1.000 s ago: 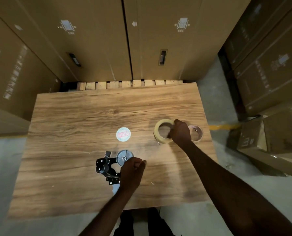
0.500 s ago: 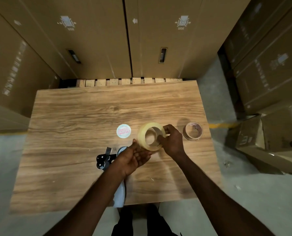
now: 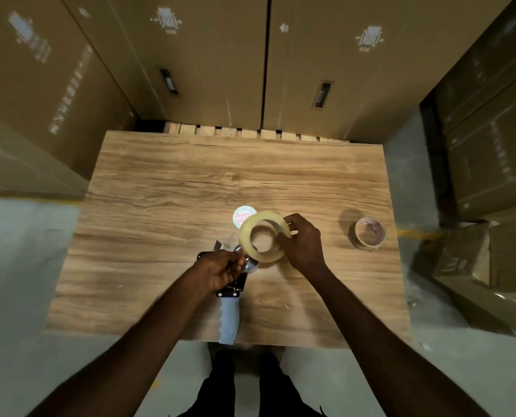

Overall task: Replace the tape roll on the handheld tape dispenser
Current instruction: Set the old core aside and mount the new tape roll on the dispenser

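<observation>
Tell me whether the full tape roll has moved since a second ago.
Yes. The tape roll, in the right hand, has moved left, from beside the used core to the round sticker, above the dispenser.

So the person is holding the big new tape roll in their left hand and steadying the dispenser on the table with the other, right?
Not quite: the head view shows the new tape roll in the right hand. The left hand is the one steadying the dispenser on the table.
</observation>
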Available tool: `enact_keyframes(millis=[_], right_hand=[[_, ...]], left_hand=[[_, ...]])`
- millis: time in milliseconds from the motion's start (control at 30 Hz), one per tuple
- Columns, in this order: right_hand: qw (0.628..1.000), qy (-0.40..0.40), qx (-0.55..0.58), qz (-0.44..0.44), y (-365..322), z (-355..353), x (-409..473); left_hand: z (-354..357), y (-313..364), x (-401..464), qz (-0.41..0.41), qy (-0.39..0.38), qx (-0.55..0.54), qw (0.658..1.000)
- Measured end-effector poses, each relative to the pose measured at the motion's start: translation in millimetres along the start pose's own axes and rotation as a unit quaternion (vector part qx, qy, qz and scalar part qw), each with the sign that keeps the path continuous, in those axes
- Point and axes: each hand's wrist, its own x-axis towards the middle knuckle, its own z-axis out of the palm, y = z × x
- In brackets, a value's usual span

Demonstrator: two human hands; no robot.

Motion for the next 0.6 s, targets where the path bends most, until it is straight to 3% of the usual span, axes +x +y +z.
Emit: enact_keyframes(millis=[233,600], right_hand=[[0.994,-0.024,-0.1,-0.025,-8,16,-9],[0.979,-0.089,-0.178,-0.035,-29,38,-1]], left_hand=[[-34,-7,11,0.038,0.1,0.08,0.991],[-49,-34,15,0.036,0.121,0.01,0.992]])
